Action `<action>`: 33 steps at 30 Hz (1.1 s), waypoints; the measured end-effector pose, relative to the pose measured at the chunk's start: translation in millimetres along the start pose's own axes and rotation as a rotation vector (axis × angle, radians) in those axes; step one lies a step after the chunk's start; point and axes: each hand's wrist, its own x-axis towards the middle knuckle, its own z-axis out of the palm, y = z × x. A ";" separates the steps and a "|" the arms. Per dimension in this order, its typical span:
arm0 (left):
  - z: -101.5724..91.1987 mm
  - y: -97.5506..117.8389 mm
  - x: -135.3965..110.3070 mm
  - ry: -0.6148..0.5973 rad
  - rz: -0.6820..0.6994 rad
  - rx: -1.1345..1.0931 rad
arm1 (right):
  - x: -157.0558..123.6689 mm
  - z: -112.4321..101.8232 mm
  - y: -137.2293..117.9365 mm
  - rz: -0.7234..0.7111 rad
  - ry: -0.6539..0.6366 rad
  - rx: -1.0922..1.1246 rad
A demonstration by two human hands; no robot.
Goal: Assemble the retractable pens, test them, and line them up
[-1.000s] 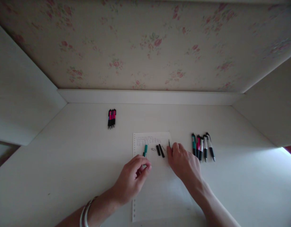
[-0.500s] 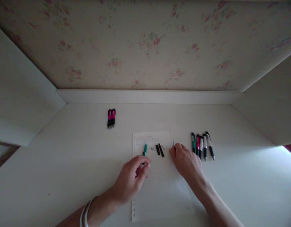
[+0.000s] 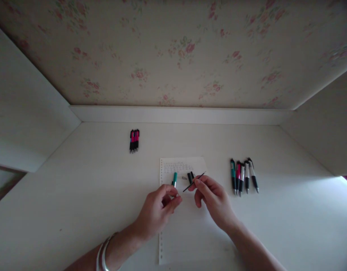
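Observation:
My right hand (image 3: 214,199) pinches a thin dark pen refill (image 3: 187,186), held slanted over the paper with its lower end toward my left hand. My left hand (image 3: 159,207) is closed, thumb against fingertips, around something too small to make out. Just beyond its fingers shows a green pen barrel (image 3: 175,177), its lower part hidden by the hand. Black pen grips (image 3: 189,177) lie on the paper, partly covered by my right hand. Beside them is a small metal pen tip (image 3: 184,178). Beneath all this lies a sheet of punched paper (image 3: 196,237) with handwriting at its top.
Several pink-and-black pens (image 3: 134,141) lie in a tight row at the back left of the white desk (image 3: 105,169). To the right of the paper sits a row of green, pink and white pens (image 3: 241,177). Desk side panels and a papered wall (image 3: 173,56) surround the surface.
My right hand has moved left from the paper's right edge and now holds the refill slanted near my left hand. The left hand stays almost where it was, still pinched.

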 end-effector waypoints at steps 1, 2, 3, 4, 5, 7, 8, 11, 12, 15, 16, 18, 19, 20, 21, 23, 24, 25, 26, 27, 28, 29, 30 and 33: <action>-0.5 0.5 0.3 -0.004 0.004 0.014 | -0.5 1.9 0.0 0.004 -0.014 -0.006; -1.1 1.2 0.6 -0.008 0.013 0.029 | -0.7 3.2 0.1 0.006 -0.021 -0.012; -1.7 2.1 0.9 -0.011 0.021 0.043 | -0.6 4.2 0.3 0.006 -0.022 -0.012; -2.1 3.0 1.3 -0.010 0.030 0.053 | -0.4 4.7 0.6 0.002 -0.017 -0.005; -2.5 3.8 1.5 -0.005 0.037 0.061 | 0.0 4.9 1.0 -0.004 -0.010 0.008; -2.9 4.3 1.6 0.009 0.046 0.075 | 0.9 4.8 1.8 -0.016 0.011 0.031; -2.9 4.2 1.5 0.014 0.050 0.081 | 1.4 4.7 2.2 -0.018 0.021 0.036; -2.9 2.7 0.7 0.016 0.056 0.091 | 2.4 4.3 3.0 -0.014 0.038 0.023; -2.8 2.2 0.5 0.016 0.055 0.090 | 2.6 4.3 3.2 -0.016 0.037 0.015; -2.4 0.8 0.4 0.020 0.049 0.087 | 2.7 4.4 3.4 -0.030 0.032 -0.008; -2.3 0.4 0.5 0.023 0.048 0.086 | 2.6 4.4 3.3 -0.038 0.033 -0.016; -2.0 -0.3 0.7 0.030 0.044 0.081 | 2.6 4.3 2.6 -0.049 0.033 -0.026; -1.9 -0.5 0.7 0.036 0.043 0.080 | 2.6 4.2 2.2 -0.050 0.030 -0.027; -1.9 -0.6 0.6 0.042 0.043 0.081 | 2.6 4.0 1.8 -0.051 0.024 -0.025; -2.0 -0.3 0.5 0.049 0.046 0.084 | 2.5 3.8 1.4 -0.050 0.019 -0.020; -2.5 1.0 0.4 0.055 0.056 0.102 | 1.9 3.3 1.3 -0.055 0.013 -0.012; -2.8 2.1 0.5 0.053 0.065 0.114 | 1.4 2.9 1.5 -0.064 0.013 -0.017; -3.1 3.2 0.6 0.052 0.075 0.127 | 0.7 2.5 1.8 -0.075 0.014 -0.030; -3.4 4.4 0.9 0.049 0.084 0.141 | -0.2 2.0 2.3 -0.083 0.013 -0.051; -3.6 5.3 1.2 0.048 0.092 0.152 | -1.1 1.5 2.7 -0.089 0.009 -0.078; -3.7 5.9 1.6 0.045 0.097 0.159 | -1.9 1.0 3.0 -0.090 0.002 -0.105; -3.8 6.2 1.9 0.044 0.100 0.161 | -2.6 0.5 3.2 -0.088 -0.006 -0.128; -3.7 6.2 2.1 0.046 0.098 0.158 | -3.1 0.2 3.1 -0.083 -0.016 -0.142; -3.3 4.8 2.3 0.055 0.086 0.149 | -2.7 0.3 1.4 -0.047 -0.047 -0.133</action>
